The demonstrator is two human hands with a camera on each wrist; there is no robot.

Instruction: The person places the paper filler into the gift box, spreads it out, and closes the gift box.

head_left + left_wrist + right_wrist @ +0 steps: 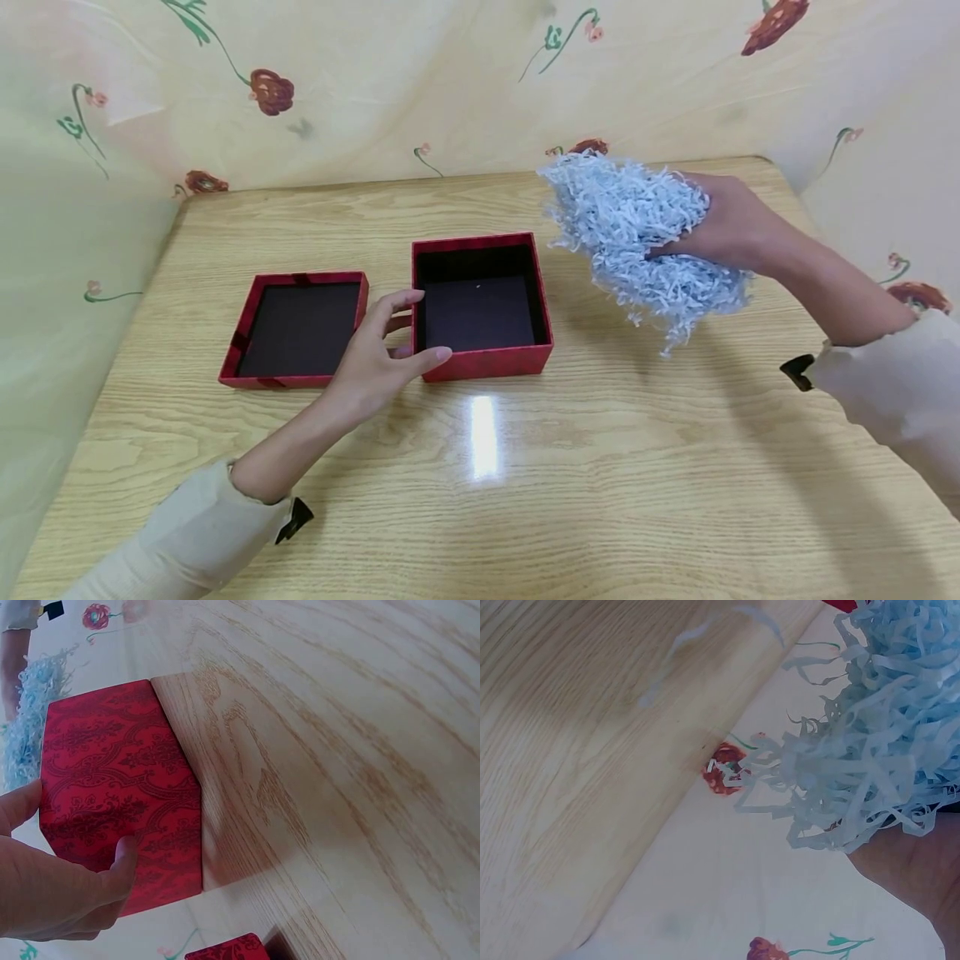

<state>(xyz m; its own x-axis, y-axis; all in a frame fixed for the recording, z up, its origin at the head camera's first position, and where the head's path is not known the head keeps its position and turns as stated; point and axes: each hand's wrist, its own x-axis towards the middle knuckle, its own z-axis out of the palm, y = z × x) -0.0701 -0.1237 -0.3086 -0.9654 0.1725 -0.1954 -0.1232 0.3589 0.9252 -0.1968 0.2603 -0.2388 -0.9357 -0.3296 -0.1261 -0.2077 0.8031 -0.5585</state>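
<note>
A red patterned gift box (487,364) with a dark inside stands uncovered in the middle of the table. My left hand (375,354) holds its near-left corner, thumb by the front rim and fingers along the left wall. In the left wrist view, the red box (120,772) shows its patterned outer walls beside the fingers. To the right, my right hand (720,221) grips a big clump of light blue shredded paper (630,208) above the table. The shredded paper (900,727) covers most of the fingers, and loose strands dangle from it.
Left of the box lies its red lid (300,381), inside facing up. A tiny pale scrap (478,287) sits on the box's floor. The wooden table (600,500) ends at a flowered cloth (375,92) behind and at both sides.
</note>
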